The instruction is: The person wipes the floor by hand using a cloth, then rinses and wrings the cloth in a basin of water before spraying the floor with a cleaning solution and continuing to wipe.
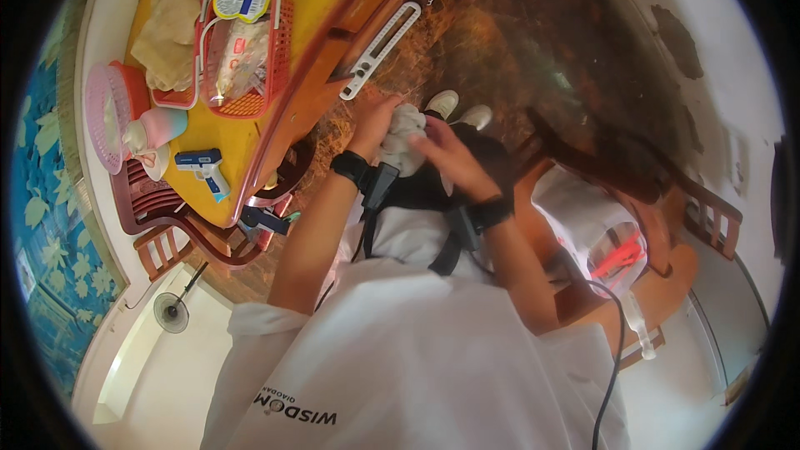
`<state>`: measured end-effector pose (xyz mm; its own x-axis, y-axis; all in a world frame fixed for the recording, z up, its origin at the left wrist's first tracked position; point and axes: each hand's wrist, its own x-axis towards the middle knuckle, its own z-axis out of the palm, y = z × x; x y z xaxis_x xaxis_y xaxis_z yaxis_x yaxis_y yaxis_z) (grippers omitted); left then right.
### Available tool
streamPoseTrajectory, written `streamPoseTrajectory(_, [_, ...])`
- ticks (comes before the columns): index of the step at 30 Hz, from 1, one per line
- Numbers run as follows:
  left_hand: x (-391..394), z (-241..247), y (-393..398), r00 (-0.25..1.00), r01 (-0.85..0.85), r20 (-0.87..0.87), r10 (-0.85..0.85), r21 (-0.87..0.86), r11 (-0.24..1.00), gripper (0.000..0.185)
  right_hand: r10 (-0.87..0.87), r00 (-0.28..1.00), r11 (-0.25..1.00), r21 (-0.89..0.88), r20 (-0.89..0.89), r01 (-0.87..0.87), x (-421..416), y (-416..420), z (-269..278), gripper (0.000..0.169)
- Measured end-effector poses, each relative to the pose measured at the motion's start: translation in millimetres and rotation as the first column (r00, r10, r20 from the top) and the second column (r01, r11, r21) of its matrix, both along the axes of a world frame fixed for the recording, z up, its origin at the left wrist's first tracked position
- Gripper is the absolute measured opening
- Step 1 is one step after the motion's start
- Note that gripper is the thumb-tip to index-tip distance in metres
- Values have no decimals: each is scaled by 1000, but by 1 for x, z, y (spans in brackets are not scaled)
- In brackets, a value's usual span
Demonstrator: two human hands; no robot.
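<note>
A bundled pale grey-white cloth [405, 145] is held up in front of my lap, over dark trousers. My left hand [375, 124] has hold of its left side, the fingers near its top. On the other side, my right hand [455, 153] grips the cloth between thumb and fingers. Some fingertips are hidden behind the folds. Each wrist wears a black strap with a dark device on it. A long white slotted plastic strip [380, 50] lies beyond my left hand, by the table's edge.
At left, a yellow-topped table [247, 137] bears a red basket [282, 44] of packages, a beige cloth [169, 31], a pink-and-blue bottle [164, 128] and a blue-and-white toy pistol [203, 170]. A wooden chair [562, 250] at right holds a white plastic bag [575, 219]. A cable [615, 350] hangs nearby.
</note>
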<state>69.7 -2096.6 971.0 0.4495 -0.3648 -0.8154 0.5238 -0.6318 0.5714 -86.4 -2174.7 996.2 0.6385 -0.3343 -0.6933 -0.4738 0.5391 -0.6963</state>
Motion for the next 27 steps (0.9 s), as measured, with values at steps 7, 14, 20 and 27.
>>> streamPoseTrajectory(7, [-9, -86, 2, 792, -45, -606, 75, 65, 997, 38, -480, 868, 551, 725, -129, 413, -43, 8, -124, 37])
streamPoseTrajectory(14, [54, -407, 63, 800, 570, 4, -600, 309, 761, 34, -576, 582, 267, 541, -574, 797, -91, 73, -202, 40])
streamPoseTrajectory(20, [122, -590, 10, 333, 546, 352, -875, 684, 483, 44, -301, 644, 594, 390, -704, 704, -70, 69, -253, 49])
streamPoseTrajectory(27, [147, -666, -9, 191, 529, 391, -900, 732, 430, 47, -83, 604, 659, 410, -793, 630, -74, 61, -264, 52])
